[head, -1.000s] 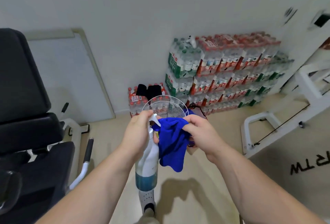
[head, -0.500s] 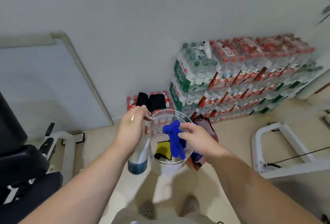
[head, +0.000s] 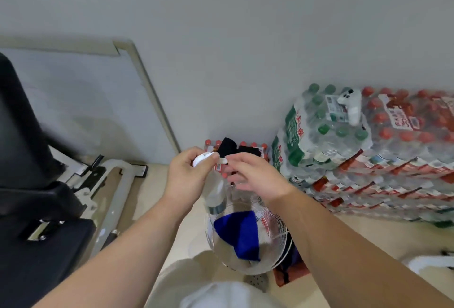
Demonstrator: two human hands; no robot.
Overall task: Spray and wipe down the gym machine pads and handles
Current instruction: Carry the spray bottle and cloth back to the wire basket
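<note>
The blue cloth (head: 238, 234) has left the right hand and now lies in the wire mesh basket (head: 282, 235) by the knees. Freed, the right hand (head: 253, 175) meets the nozzle of the spray bottle (head: 216, 194), whose white head the left hand (head: 189, 175) grips. Whether the right fingers pinch the nozzle, I cannot tell. Probably the nozzle is being set before spraying. Beyond lie beige floor (head: 368, 234), the black machine pad (head: 22, 121) at left, stacked water-bottle packs (head: 344, 140) and a grey wall (head: 245, 37).
</note>
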